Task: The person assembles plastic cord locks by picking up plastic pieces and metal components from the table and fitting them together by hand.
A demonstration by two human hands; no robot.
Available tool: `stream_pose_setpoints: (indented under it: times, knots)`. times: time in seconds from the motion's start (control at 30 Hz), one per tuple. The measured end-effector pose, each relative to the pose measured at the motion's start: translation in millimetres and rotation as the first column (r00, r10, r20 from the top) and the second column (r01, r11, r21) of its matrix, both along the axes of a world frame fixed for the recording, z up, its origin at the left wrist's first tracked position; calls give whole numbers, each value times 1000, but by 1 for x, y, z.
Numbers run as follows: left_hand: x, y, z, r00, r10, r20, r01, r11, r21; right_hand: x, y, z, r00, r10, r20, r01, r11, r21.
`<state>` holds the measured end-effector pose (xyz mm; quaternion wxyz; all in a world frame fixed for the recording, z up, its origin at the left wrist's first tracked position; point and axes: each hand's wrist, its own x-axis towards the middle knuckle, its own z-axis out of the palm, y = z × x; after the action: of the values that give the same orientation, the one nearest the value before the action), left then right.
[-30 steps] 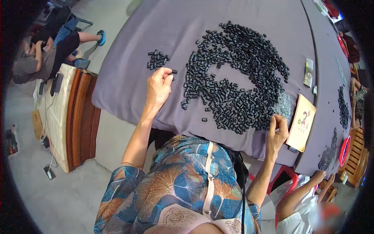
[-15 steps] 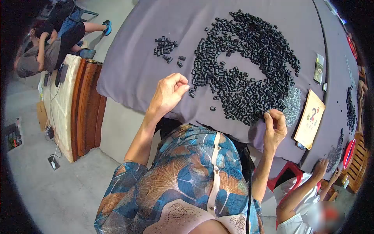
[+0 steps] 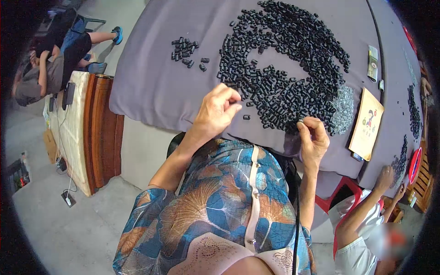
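Note:
Many small black cylindrical pieces (image 3: 275,87) lie in a broad, ring-like pile on the grey cloth (image 3: 156,59). At the pile's lower left edge, my left hand (image 3: 217,112) hovers with thumb and forefinger slightly apart and nothing visible between them. My right hand (image 3: 313,137) is pinched at the pile's lower right edge; what its fingertips hold is too small to make out. Beside that hand is a heap of small clear pieces (image 3: 343,110). A smaller group of black pieces (image 3: 184,49) lies to the left, and one loose piece (image 3: 246,117) sits below the pile.
A printed tan card (image 3: 366,124) and a small packet (image 3: 372,64) lie to the right. Another person's hand (image 3: 384,178) is at a dark heap farther right. At the left are a seated person (image 3: 41,73) and a wooden-edged table (image 3: 98,133).
My left hand has moved from the small left group toward the main pile, and its fingers have parted. Two black pieces now lie just beside that group. The view has shifted slightly.

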<state>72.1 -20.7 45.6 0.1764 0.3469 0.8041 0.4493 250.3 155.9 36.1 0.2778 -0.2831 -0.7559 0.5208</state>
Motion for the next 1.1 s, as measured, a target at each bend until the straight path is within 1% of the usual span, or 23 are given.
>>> stream_pose_setpoints:
  times: [0.07, 0.1, 0.2, 0.23, 0.37, 0.47, 0.53, 0.57, 0.63, 0.7, 0.73, 0.8, 0.83, 0.9, 0.93, 1.0, 1.1]
  knots:
    - [10, -3, -2, 995, -95, -28, 95, 995, -9, 0, -2, 0, 1000, 11, 22, -11, 1000, -14]
    - [15, -3, -6, 989, -130, -73, 130, 992, -3, -2, -5, 1, 1000, -7, 24, 8, 999, -39]
    - [24, 1, -15, 961, -162, -224, 161, 987, -20, -7, -8, -1, 999, 32, -8, -33, 998, -44]
    - [24, 2, -11, 965, -180, -190, 173, 984, -52, -8, -9, 1, 999, 50, -11, -50, 998, -43]
    - [21, 4, -14, 951, -227, -212, 214, 973, -81, -16, -15, 5, 993, 74, -96, -96, 963, -252]
    - [21, 4, -13, 954, -224, -200, 216, 975, -61, -21, -16, 5, 995, 29, -94, -62, 926, -373]
    - [21, 5, -11, 963, -202, -177, 199, 979, -34, -22, -15, 5, 998, 21, -59, -42, 920, -390]
    - [21, 6, -11, 975, -167, -149, 172, 985, 21, -23, -14, 5, 999, 18, -42, -33, 916, -399]
    - [20, 8, -5, 992, -123, 27, 121, 990, 78, -24, -15, 6, 999, 13, -36, -27, 907, -419]
    - [20, 11, -3, 976, -97, 196, 72, 989, 131, -24, -14, 6, 1000, 28, -12, -30, 904, -427]
    - [21, 15, -4, 930, -102, 353, 39, 982, 182, -23, -14, 6, 999, 38, -1, -34, 902, -430]
    - [24, 26, -5, 765, -131, 630, -50, 964, 261, -24, -15, 9, 998, 69, 11, -59, 911, -407]
    - [25, 32, 1, 771, -145, 620, -36, 962, 270, -24, -17, 10, 997, 78, 2, -71, 917, -393]
    - [27, 41, 5, 732, -166, 660, 35, 978, 206, -24, -19, 11, 997, 83, 10, -74, 937, -343]
    - [28, 46, 6, 710, -180, 681, 78, 981, 178, -24, -20, 10, 997, 73, 27, -63, 957, -283]
    - [35, 54, 7, 700, -196, 687, 106, 980, 171, -22, -19, 10, 995, 92, 44, -85, 987, -136]
    - [39, 60, -1, 666, -226, 711, 158, 974, 162, -19, -16, 13, 993, 100, 58, -104, 992, 74]
